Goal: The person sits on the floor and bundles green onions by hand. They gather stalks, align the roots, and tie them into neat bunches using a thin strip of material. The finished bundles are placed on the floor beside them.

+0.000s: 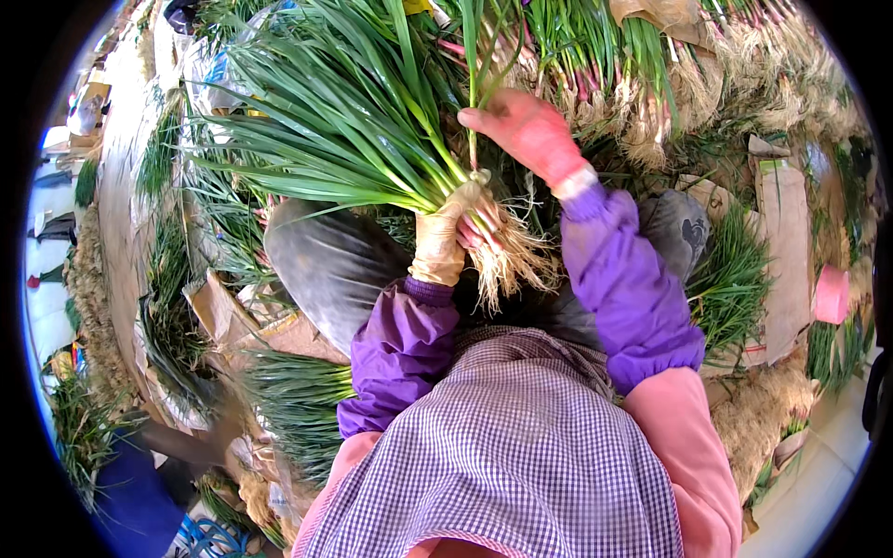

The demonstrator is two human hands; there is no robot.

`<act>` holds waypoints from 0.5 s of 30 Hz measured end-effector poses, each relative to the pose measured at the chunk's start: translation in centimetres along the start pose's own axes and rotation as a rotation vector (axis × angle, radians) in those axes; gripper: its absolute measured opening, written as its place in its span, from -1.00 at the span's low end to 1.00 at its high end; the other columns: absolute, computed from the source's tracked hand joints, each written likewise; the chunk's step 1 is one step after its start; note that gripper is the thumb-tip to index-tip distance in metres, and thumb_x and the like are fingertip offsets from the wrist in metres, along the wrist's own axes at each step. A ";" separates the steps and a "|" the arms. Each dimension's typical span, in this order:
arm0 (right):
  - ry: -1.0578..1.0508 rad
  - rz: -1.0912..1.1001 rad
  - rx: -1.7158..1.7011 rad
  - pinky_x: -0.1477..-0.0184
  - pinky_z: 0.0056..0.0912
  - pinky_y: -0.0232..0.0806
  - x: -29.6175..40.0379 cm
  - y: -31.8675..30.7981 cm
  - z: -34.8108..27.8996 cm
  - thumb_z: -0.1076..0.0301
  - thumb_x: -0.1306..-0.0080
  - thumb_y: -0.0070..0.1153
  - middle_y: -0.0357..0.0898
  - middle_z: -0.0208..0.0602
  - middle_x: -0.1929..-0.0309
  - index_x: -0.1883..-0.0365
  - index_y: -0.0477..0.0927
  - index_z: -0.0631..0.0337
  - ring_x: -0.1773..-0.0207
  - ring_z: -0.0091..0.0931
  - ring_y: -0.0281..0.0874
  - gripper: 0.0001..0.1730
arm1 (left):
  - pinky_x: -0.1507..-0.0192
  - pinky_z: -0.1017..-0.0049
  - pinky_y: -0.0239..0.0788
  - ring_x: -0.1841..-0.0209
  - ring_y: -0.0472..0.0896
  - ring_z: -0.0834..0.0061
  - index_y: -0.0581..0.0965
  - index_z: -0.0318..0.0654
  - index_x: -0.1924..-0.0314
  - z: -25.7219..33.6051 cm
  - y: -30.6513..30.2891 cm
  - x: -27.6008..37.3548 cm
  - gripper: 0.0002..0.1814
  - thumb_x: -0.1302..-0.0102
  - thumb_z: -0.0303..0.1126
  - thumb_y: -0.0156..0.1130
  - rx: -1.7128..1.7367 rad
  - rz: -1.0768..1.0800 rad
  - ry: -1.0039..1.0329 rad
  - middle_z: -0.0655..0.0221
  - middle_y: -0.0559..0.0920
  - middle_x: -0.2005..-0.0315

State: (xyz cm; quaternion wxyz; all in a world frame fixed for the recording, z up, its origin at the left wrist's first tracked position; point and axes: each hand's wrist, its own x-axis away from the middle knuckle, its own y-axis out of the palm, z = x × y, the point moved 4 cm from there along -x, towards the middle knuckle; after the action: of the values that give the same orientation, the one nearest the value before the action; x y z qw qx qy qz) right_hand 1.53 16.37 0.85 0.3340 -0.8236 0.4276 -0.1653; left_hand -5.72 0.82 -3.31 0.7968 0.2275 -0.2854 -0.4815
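Note:
A thin tan glove covers my left hand (pixel 441 234), which is closed around a bunch of green garlic plants (pixel 391 139). Their long leaves fan out to the upper left, and the pale roots (pixel 506 258) hang at the lower right. My right hand (pixel 523 129), in a pinkish-red glove, is just above and right of the bunch. Its thumb and fingers pinch a single upright stalk (pixel 473 132), whose base meets the bunch near my left hand.
Several plants with pink stems and roots (pixel 649 132) lie across the top right. Leafy bundles (pixel 300 404) flank my bent legs on both sides. Cardboard (pixel 785 258) and a pink roll (pixel 831 294) are at the right. A blue-clad person's part (pixel 136 488) shows lower left.

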 end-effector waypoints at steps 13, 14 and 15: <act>-0.051 -1.109 0.388 0.26 -0.31 0.45 3.5 2.4 7.5 0.10 -0.31 0.00 0.61 -0.18 0.29 0.00 0.52 0.24 0.38 -0.40 0.59 -0.57 | 0.20 0.55 0.42 0.29 0.45 0.54 0.47 -0.32 0.17 1.7 1.0 2.0 -0.77 -0.20 -0.41 0.24 0.778 -0.208 -0.135 0.28 0.52 0.24; -0.084 -0.930 0.120 0.29 -0.37 0.43 4.3 2.3 5.5 0.11 -0.30 0.04 0.60 -0.23 0.30 -0.11 0.44 0.24 0.42 -0.46 0.55 -0.49 | 0.20 0.55 0.42 0.30 0.46 0.54 0.47 -0.32 0.17 1.8 0.9 2.1 -0.77 -0.20 -0.42 0.24 0.804 -0.198 -0.122 0.28 0.52 0.24; -0.106 -0.737 -0.138 0.33 -0.43 0.41 4.5 1.6 3.8 0.11 -0.28 0.08 0.58 -0.28 0.30 -0.23 0.35 0.24 0.46 -0.53 0.50 -0.39 | 0.21 0.55 0.42 0.30 0.46 0.53 0.47 -0.32 0.17 1.7 0.9 2.1 -0.78 -0.20 -0.43 0.23 0.834 -0.195 -0.117 0.27 0.52 0.24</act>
State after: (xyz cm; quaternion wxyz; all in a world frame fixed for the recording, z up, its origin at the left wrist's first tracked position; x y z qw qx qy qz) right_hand 5.30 13.61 -3.01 0.2174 -0.9502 0.0948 -0.2024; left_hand -5.47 -0.82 -1.01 0.5701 0.5283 -0.4774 -0.4099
